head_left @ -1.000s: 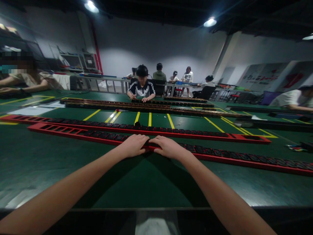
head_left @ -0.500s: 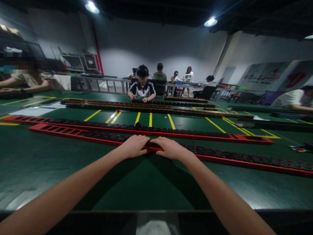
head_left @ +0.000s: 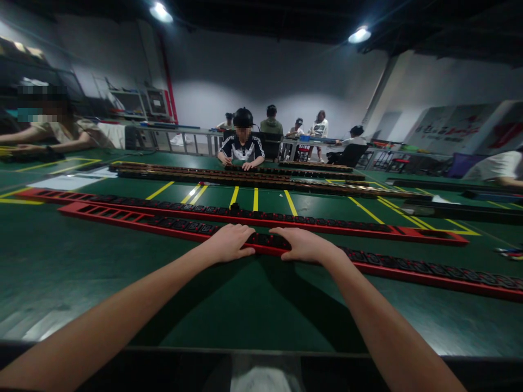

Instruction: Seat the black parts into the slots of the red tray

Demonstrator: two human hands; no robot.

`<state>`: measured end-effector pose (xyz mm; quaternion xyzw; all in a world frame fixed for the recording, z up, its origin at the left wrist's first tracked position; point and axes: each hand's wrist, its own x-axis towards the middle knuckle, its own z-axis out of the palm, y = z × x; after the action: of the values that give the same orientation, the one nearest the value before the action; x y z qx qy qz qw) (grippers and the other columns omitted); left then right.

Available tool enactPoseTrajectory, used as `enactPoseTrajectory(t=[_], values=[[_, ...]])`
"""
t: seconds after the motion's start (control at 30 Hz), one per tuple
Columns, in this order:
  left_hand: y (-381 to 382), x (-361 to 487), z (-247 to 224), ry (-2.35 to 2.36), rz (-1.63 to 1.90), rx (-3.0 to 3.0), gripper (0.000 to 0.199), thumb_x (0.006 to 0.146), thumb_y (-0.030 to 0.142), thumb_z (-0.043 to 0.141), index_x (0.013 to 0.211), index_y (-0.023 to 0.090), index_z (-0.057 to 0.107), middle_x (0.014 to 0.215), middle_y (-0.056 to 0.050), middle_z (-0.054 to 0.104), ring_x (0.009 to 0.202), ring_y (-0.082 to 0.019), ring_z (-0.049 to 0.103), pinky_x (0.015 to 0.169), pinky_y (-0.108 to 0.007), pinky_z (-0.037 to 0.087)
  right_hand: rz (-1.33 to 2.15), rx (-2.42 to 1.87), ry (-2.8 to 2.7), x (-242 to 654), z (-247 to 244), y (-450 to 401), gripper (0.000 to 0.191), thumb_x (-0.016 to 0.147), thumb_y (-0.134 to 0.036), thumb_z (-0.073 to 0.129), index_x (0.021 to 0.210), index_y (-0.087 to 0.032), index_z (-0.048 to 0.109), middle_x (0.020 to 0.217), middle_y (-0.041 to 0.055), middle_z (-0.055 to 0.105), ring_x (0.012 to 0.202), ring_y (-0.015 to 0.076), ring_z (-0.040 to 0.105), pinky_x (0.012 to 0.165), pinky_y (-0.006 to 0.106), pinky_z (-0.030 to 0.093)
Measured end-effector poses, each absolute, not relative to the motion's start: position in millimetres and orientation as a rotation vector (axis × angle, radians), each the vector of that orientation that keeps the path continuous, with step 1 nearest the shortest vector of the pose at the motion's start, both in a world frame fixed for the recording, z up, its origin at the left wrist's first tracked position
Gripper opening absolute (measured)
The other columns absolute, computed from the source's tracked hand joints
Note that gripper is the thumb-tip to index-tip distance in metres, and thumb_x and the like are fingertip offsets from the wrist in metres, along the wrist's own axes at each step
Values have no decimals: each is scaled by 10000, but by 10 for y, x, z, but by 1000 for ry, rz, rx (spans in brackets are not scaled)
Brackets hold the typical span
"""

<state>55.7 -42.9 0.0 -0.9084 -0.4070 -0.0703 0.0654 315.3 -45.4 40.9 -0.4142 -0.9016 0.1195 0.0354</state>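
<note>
My left hand (head_left: 233, 243) is closed over a long red power strip (head_left: 267, 250) lined with black socket modules, its fingers on top and the thumb on the near side. Further right, my right hand (head_left: 306, 245) straddles the same strip in a like grip. Between the hands, a short stretch of sockets shows. The left end of this strip has open rectangular slots. Just behind it lies a second red strip (head_left: 427, 236) with black sockets, and a small black piece (head_left: 234, 206) stands up on it.
Long dark and copper-coloured rails (head_left: 196, 175) lie across the green table (head_left: 196, 316). Opposite me sits a co-worker (head_left: 242, 147); others are at both sides and behind. White paper (head_left: 61, 182) lies at left, and coloured wires (head_left: 509, 253) at the right edge.
My right hand has slid right along the red strip, widening the space between my hands. My left hand keeps its place on the strip. The view has shifted slightly.
</note>
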Motion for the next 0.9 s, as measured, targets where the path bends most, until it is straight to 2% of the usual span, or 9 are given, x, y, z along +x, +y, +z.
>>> enactPoseTrajectory(t=[0.27, 0.37, 0.53, 0.9], values=[[-418, 554, 7, -1216, -220, -2759, 494, 930, 512, 539, 1288, 172, 540, 1189, -124, 671, 1053, -288, 642, 905, -400, 469, 197, -1221, -2792, 3128, 424, -503, 810, 766, -300, 759, 1493, -232, 406, 1342, 129, 615, 1142, 299, 621, 935, 386, 479], [-405, 550, 6, -1186, -235, -2762, 486, 925, 468, 558, 1305, 166, 529, 1221, -125, 664, 1103, -288, 630, 941, -401, 459, 117, -1187, -2775, 3032, 354, -505, 742, 810, -330, 730, 1473, -223, 417, 1289, 138, 634, 1103, 299, 629, 899, 384, 487], [-393, 530, -4, -1179, -200, -2766, 410, 914, 431, 582, 1230, 170, 572, 1142, -121, 685, 1031, -289, 657, 896, -396, 481, 19, -1077, -2734, 2820, 197, -501, 600, 893, -364, 663, 1436, -229, 447, 1199, 126, 654, 1080, 274, 622, 906, 387, 473], [-410, 508, -13, -1196, -185, -2774, 453, 928, 439, 576, 1263, 135, 549, 1205, -140, 669, 1085, -303, 645, 917, -405, 488, 68, -1082, -2758, 2803, 181, -518, 681, 902, -362, 659, 1517, -279, 378, 1207, 112, 618, 1097, 276, 588, 891, 380, 490]])
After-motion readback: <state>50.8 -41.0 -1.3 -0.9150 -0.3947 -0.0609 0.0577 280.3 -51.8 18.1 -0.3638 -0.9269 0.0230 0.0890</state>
